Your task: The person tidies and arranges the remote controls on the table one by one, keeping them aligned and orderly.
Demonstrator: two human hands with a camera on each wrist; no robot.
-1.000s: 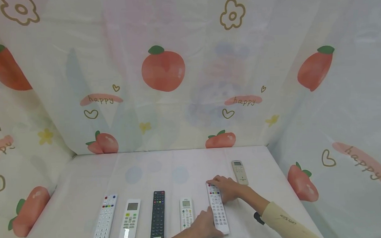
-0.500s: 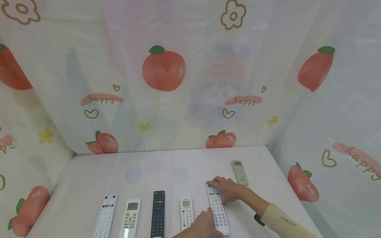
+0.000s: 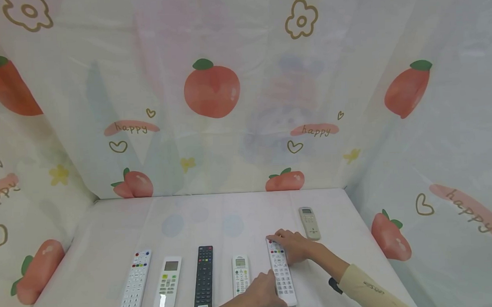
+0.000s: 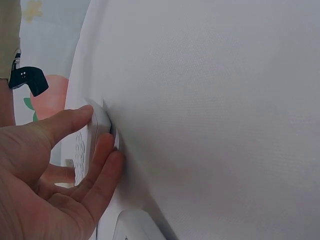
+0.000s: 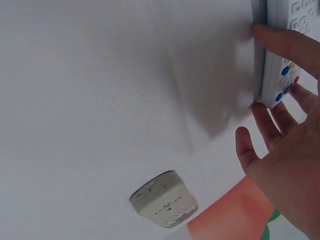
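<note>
A long white remote control (image 3: 281,272) lies on the cloth-covered table, angled slightly, a few coloured buttons near its far end. My left hand (image 3: 259,292) grips its near end; in the left wrist view the thumb is on the end and fingers bend along its side and edge of the remote (image 4: 101,122). My right hand (image 3: 294,246) holds the far end. Seen from the right wrist, the thumb presses the long side of the remote (image 5: 272,75) while fingertips meet its far end. Left of it lies a smaller white remote (image 3: 240,273), partly hidden by my left hand.
Further left, a black remote (image 3: 203,281), a white remote with a screen (image 3: 168,282) and another long white remote (image 3: 134,284) lie roughly side by side. A beige remote (image 3: 310,223) lies beyond my right hand. Printed cloth walls (image 3: 213,150) enclose the table's back and sides.
The long white remote has slid slightly toward the near edge, with my right hand following it. My left hand stays at its near end; the other remotes have not moved.
</note>
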